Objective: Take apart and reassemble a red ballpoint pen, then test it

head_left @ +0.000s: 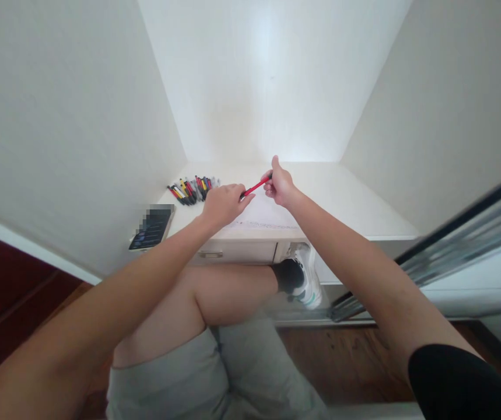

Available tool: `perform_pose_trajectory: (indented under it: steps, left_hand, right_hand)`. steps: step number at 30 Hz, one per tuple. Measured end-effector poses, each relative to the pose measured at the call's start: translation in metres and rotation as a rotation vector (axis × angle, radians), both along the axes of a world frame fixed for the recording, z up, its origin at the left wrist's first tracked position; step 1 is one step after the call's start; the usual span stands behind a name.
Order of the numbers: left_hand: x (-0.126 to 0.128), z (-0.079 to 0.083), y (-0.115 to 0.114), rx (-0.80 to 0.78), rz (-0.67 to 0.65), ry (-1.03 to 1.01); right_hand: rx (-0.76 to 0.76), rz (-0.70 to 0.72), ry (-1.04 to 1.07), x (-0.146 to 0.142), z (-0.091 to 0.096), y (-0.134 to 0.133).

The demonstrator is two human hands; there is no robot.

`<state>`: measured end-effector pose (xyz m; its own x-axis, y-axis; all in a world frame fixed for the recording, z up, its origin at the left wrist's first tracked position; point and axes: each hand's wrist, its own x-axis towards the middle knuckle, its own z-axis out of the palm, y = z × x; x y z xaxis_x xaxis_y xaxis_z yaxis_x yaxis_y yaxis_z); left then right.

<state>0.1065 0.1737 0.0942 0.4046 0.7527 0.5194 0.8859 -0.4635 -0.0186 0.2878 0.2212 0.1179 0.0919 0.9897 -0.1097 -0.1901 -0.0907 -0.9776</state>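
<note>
Between my two hands a red pen [257, 186] with dark ends is held slantwise above the white shelf. My left hand [225, 204] is closed on its lower left end, thumb and fingers pinching it. At the upper right end, my right hand [279, 183] grips the pen with curled fingers, its thumb pointing up. Below the hands lies a white sheet of paper [272, 217] with a band of small dark marks along its near edge. Just left of my left hand is a pile of several pens [191, 189] in red, yellow, black and grey.
A phone [153, 226] rests at the shelf's left front corner. White panels enclose the shelf [355, 204] at the back and both sides. Under it is a drawer [233, 252] with a metal handle. My bent leg and a white shoe [309, 280] are close below the front edge.
</note>
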Motion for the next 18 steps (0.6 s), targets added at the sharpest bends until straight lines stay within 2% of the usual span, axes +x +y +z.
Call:
perform_pose_trajectory:
  steps: [3, 7, 9, 13, 18]
  left_hand:
    - [-0.006, -0.017, 0.018, -0.043, 0.038, -0.039]
    - [-0.014, -0.040, 0.031, -0.056, 0.081, -0.006]
    - [-0.017, -0.050, 0.033, -0.069, 0.086, 0.009]
    - [-0.020, -0.061, 0.034, -0.144, 0.066, -0.038]
    - [-0.022, -0.060, 0.039, -0.216, 0.018, -0.166]
  right_hand:
    - [-0.011, -0.001, -0.070, -0.012, -0.006, 0.036]
    - [-0.039, 0.212, -0.147, -0.022, -0.021, 0.065]
    - [-0.028, 0.306, -0.207, -0.022, -0.033, 0.069]
    - [0.006, 0.388, -0.278, -0.016, -0.048, 0.067]
    - [0.009, 0.349, -0.158, -0.014, -0.050, 0.065]
